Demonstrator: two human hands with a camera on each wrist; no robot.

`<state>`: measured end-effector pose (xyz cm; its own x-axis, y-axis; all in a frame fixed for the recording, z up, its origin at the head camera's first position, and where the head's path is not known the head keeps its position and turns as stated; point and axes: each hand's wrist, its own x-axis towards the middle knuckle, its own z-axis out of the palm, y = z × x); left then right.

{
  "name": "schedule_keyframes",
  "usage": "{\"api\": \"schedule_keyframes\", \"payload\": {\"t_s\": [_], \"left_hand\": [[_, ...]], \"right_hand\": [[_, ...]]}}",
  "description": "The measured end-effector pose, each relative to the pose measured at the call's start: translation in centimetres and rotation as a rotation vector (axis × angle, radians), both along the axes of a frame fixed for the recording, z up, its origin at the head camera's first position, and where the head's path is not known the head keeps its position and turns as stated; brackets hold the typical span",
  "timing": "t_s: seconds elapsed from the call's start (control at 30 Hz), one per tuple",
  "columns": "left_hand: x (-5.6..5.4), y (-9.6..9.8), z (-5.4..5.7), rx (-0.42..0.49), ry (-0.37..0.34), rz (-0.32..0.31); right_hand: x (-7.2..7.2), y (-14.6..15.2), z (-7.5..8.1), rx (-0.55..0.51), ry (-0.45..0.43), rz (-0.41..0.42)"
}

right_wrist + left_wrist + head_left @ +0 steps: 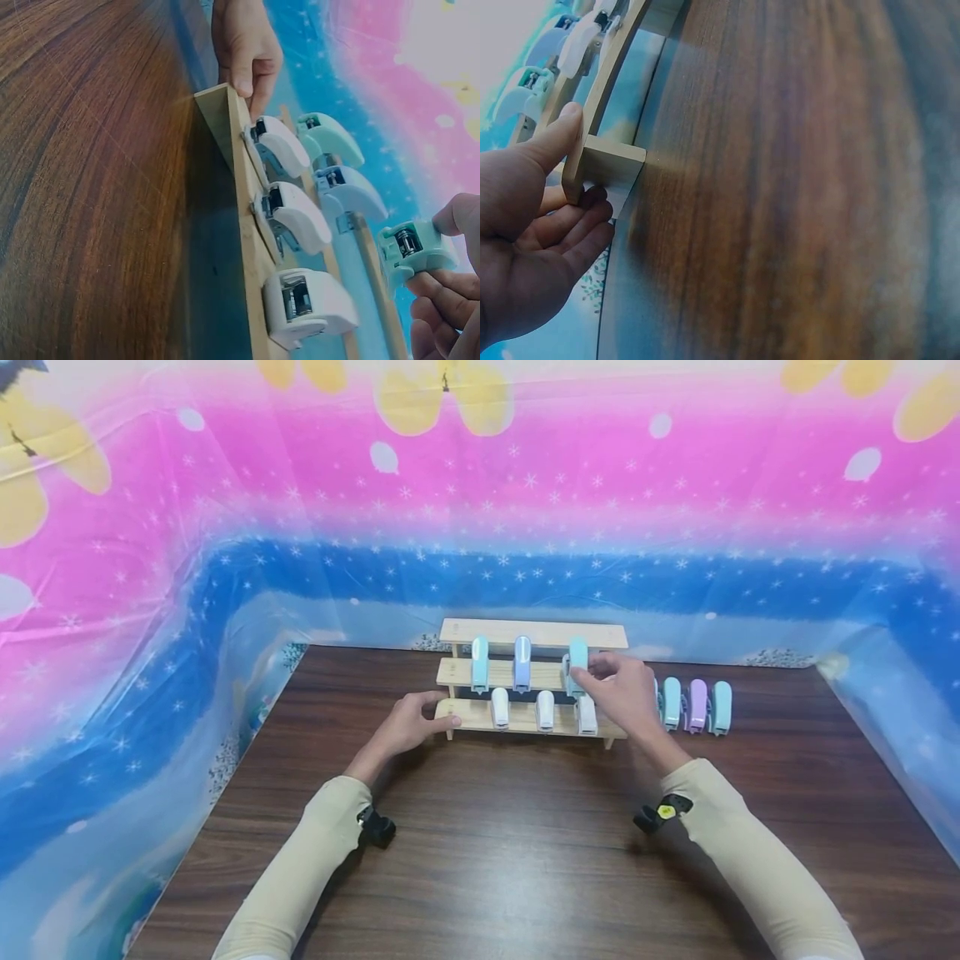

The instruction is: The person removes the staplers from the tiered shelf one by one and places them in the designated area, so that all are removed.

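Observation:
A three-tier wooden display rack [532, 631] stands at the back of the table. My left hand [407, 722] grips the left end of its lowest shelf, thumb on top and fingers beneath. Between thumb and fingers, my right hand [624, 693] pinches a mint green stapler [420, 251] at the right part of the middle shelf. Left of it on that shelf sit a mint stapler [480, 664] and a blue stapler [522, 663]. On the lowest shelf are three white ones: a left stapler [499, 708], a middle stapler [545, 710] and a right stapler [586, 715].
To the right of the rack, several more staplers stand in a row on the dark wooden table [510, 843], among them a purple stapler [697, 705] and a mint one [721, 707]. My right hand partly covers this row. A patterned cloth [525, 510] hangs behind the table.

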<state>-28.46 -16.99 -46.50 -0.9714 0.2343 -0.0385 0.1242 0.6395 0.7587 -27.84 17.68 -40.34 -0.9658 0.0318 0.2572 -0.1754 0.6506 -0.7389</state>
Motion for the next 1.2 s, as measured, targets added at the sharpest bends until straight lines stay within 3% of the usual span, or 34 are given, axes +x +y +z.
{"api": "schedule_keyframes", "payload": {"t_s": [0.43,0.73,0.97,1.2], "left_hand": [[-0.1,0.0,-0.2,0.008,-0.014,0.008],[-0.2,-0.1,-0.2,0.004,-0.002,-0.006],[-0.2,-0.1,-0.2,0.013,-0.002,-0.010],[-0.3,-0.2,-0.2,0.016,-0.010,-0.008]], "right_hand": [[0.3,1.7,0.9,-0.012,0.000,-0.009],[0.9,3.2,1.1,-0.007,-0.009,-0.072],[1.2,4.5,1.0,0.030,0.045,-0.100],[1.3,5.9,0.9,0.030,0.044,-0.141]]}}
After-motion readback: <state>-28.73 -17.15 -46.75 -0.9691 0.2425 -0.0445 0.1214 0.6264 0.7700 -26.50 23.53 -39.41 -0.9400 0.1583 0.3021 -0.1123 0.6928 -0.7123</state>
